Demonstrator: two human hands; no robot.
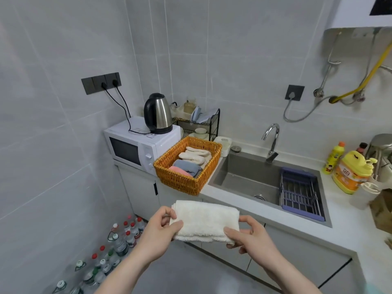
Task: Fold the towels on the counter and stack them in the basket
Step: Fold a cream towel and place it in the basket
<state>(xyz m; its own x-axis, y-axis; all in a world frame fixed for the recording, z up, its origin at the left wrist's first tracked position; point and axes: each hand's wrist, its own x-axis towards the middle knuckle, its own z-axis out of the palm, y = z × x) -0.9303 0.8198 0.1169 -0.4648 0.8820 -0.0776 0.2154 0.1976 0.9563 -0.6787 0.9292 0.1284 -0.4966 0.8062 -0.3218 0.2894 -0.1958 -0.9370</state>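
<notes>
A folded cream towel (204,220) is held in the air in front of the counter edge. My left hand (161,232) pinches its left end with thumb on top. My right hand (250,236) grips its right end the same way. Beyond it, a woven orange basket (180,179) stands on the counter between the microwave and the sink. Inside lie folded towels: cream ones (195,155) at the back, a grey-blue one (187,166) and a pink one (180,171) at the front.
A white microwave (135,147) with a steel kettle (158,113) on top stands left of the basket. The sink (250,177) holds a blue drain rack (301,192). Yellow detergent bottles (350,172) stand at the right. Several water bottles (118,240) crowd the floor at left.
</notes>
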